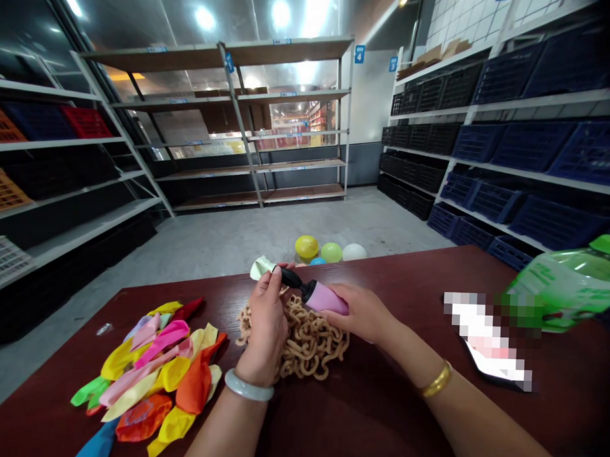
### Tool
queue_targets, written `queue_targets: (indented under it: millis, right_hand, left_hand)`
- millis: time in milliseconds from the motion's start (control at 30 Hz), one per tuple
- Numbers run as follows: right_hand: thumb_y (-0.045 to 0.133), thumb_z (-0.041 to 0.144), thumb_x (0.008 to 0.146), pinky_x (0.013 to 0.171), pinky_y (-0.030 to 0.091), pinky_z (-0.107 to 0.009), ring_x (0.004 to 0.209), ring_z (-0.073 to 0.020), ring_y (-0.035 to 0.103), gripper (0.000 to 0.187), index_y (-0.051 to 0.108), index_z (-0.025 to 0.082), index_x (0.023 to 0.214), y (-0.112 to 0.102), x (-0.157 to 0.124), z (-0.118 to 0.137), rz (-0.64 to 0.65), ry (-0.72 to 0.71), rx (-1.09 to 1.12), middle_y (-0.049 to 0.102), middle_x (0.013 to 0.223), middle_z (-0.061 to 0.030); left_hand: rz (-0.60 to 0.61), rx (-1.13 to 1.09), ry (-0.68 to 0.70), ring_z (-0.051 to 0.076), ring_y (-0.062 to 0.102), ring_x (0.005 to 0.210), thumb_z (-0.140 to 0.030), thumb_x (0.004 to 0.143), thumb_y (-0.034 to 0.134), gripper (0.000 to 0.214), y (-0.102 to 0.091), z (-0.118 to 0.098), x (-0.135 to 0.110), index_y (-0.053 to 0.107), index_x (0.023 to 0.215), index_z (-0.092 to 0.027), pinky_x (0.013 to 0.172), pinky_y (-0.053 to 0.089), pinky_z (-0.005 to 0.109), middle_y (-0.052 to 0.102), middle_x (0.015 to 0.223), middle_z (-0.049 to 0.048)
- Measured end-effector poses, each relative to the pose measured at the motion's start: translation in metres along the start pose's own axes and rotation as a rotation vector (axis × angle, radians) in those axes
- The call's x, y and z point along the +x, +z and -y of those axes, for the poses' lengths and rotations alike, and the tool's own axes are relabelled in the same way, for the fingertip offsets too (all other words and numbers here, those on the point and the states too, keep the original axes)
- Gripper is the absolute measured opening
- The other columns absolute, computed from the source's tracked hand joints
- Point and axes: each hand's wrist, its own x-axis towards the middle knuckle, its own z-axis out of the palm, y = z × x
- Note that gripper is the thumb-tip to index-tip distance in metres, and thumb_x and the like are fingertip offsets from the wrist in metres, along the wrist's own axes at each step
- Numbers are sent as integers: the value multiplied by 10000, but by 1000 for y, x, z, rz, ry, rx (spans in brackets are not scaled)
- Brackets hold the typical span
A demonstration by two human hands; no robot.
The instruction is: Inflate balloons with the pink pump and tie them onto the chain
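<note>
My left hand [268,314] is closed, pinching the neck of a pale green balloon [261,266] onto the black nozzle of a small hand pump. My right hand [361,312] is wrapped round the pump's pink body [325,298]. Both hands hover over a heap of tan chain links [308,342] lying on the dark red table [369,404]. A pile of flat, uninflated balloons [152,373] in pink, yellow, orange, green and blue lies on the table to my left.
Three inflated balloons, yellow [306,246], green [331,252] and white [354,251], rest on the floor beyond the table's far edge. A green plastic bag [568,284] and a blurred-out flat object [486,338] lie at the table's right. Shelving racks with crates line both sides.
</note>
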Motion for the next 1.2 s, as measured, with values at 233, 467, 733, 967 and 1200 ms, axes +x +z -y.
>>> queue_targets:
  millis: [233,467,733,967,1200]
  right_hand:
    - [634,495,847,896,473,-389,1078,-282,636,537,603,216,1306,0,-1,3,-13,-19,-26,679,1233,-86]
    - [642,490,850,897,475,-381,1057,-272,639,548,601,203,1316,1,-2,5,-6,-29,-18,685,1204,-85]
    - [627,505,861,842,468,-354,1028,-268,644,498,622,212,1264,-4,-2,0,-9,-19,-26,691,1194,-86]
    - [628,514,850,847,463,-402,1019,-311,638,574,589,185,1320,-1,-4,1,-53,11,-173,677,1178,-132]
    - [603,416,885,784,480,-307,905,-216,640,392,662,160,1178,1,0,-1,134,-7,452,713,1042,-50]
  left_hand:
    - [38,-8,54,247,700,964,-536,823,667,452,-9,-11,5,737,958,-111,818,549,350,737,1051,161]
    - [30,-137,91,227,679,1057,-341,784,763,268,-10,-13,11,717,978,-162,863,541,325,711,1177,129]
    - [111,-186,-32,225,716,888,-325,771,775,240,-3,-7,0,643,891,-164,778,576,381,710,1180,126]
    - [31,-122,-94,239,710,927,-286,758,784,235,-1,-7,1,603,843,-164,754,581,383,744,1050,116]
    - [328,-295,-131,277,591,1231,-321,888,660,283,-4,-21,-1,658,1144,-200,995,510,471,681,1239,133]
